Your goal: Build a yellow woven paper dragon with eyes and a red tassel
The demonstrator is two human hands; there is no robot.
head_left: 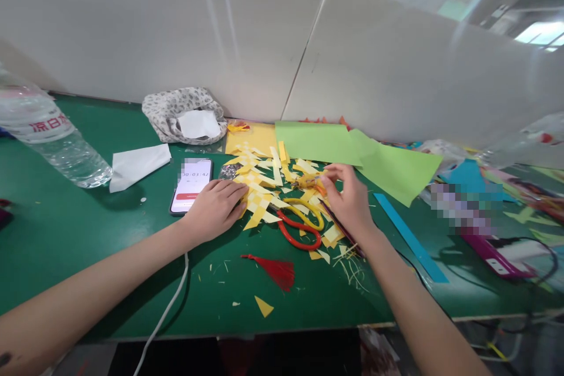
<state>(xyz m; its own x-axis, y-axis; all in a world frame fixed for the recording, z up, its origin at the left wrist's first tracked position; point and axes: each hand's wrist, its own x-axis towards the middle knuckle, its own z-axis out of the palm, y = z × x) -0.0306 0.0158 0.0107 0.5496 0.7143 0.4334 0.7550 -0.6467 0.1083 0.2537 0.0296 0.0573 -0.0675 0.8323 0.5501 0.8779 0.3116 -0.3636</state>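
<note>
My left hand [217,202] lies palm down, fingers stretched out over the left edge of a woven paper piece [258,197] made of yellow and pale strips. My right hand [348,200] is bent, thumb and fingers drawn together beside a small yellow-orange item [309,181] among the paper scraps. What the fingertips hold there I cannot make out. Between my hands lie scissors [299,241] with one red and one yellow handle loop. A dark pencil-like stick [338,222] runs under my right hand. A red tassel [275,270] lies nearer to me.
A phone [192,188] showing a timer lies beside my left hand, with a white cable [174,296] below. Further left stands a tilted-looking water bottle [57,129]. Green paper [317,142], a patterned pouch [185,100], a blue strip [412,238] and a purple power strip [497,255] surround the work.
</note>
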